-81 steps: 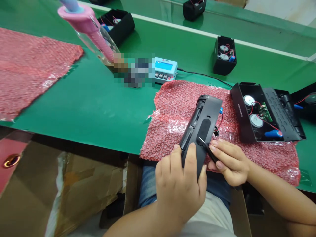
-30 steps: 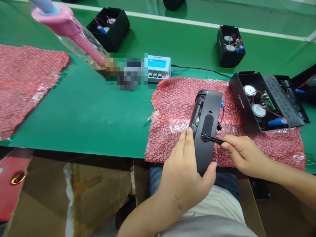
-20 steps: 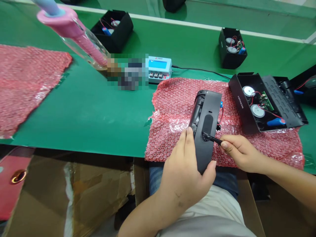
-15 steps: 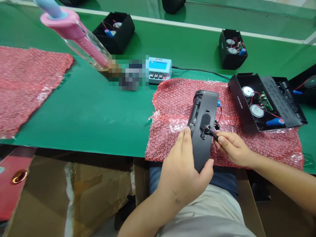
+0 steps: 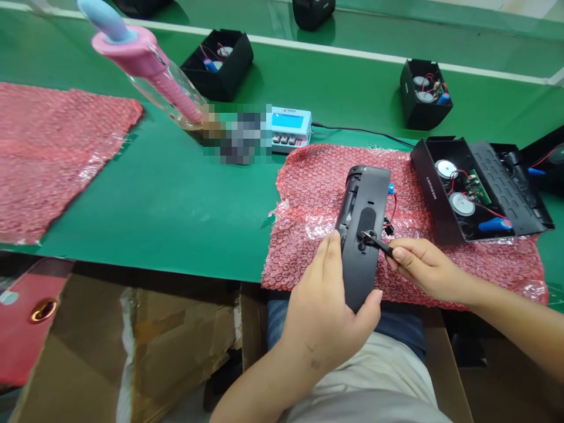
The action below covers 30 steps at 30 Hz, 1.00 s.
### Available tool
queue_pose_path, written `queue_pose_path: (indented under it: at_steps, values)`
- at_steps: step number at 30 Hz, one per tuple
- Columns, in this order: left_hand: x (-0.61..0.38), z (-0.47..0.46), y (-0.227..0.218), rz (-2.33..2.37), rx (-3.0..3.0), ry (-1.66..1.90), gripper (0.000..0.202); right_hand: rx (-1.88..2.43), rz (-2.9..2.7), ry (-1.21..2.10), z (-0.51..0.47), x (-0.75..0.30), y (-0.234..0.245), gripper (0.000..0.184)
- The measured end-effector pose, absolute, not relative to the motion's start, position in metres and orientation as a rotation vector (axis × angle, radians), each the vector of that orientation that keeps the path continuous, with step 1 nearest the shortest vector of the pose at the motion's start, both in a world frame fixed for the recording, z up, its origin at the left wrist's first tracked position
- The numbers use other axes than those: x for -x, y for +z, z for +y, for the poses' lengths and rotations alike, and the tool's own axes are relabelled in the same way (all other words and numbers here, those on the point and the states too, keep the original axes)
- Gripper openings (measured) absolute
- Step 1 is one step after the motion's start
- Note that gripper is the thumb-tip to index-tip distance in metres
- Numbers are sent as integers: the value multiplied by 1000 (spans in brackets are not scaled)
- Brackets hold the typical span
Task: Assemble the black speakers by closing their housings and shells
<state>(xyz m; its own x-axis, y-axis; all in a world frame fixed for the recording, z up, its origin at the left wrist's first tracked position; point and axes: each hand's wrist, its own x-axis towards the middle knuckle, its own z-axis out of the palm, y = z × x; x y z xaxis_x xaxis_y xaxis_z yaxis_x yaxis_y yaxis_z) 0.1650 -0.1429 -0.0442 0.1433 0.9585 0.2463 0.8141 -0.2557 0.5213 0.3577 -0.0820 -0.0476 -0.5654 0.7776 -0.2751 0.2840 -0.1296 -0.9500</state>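
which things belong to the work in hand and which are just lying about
In use:
dark grey casing, in the left hand
black pointed tool, in the right hand
red bubble wrap beneath the casing
open box marked MERKURY, probably

Seemingly lying about:
pink-lidded bottle
blue device with a screen

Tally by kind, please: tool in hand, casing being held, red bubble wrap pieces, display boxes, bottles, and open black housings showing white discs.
Tool in the right hand: 1
Casing in the left hand: 1
Red bubble wrap pieces: 2
Display box: 1
Bottle: 1
Open black housings with white discs: 3
Total: 9
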Motion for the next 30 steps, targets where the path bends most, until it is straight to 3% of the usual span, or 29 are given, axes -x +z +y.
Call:
queue_pose_path:
  at_steps: [17,26,30]
  values:
    - [-168,-144,-45,1747,-2145,800,71,1189,-1732,1765,-86,-362,-36,50]
    - [-167,-143,-38,1662,-2054,886,39,1186,-1758,1627,-91,-379,-31,41]
    - [-168,-143,-35,1640,-2040,841,36,1216,-1801,1513,-94,-390,-32,41]
